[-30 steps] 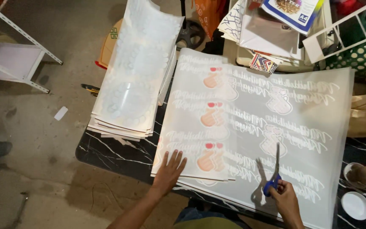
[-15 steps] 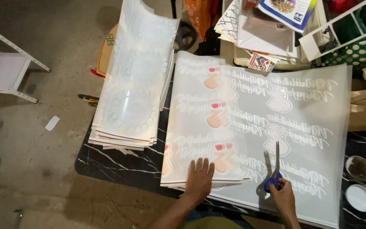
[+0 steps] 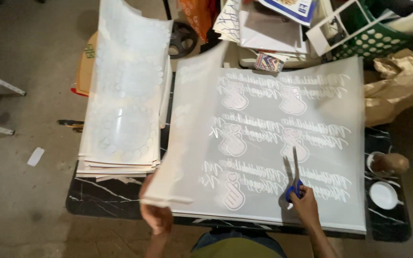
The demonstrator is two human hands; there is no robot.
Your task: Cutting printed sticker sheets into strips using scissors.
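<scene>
Left hand (image 3: 156, 217) gripping thin, floppy translucent printed sheets (image 3: 192, 138) by near edge; right hand (image 3: 304, 205) clasping blue-handled scissors (image 3: 294, 177).

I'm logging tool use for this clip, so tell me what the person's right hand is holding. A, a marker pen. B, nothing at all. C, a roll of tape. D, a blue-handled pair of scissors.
D: the right hand grips blue-handled scissors, their blades pointing up the printed sheet.
</scene>
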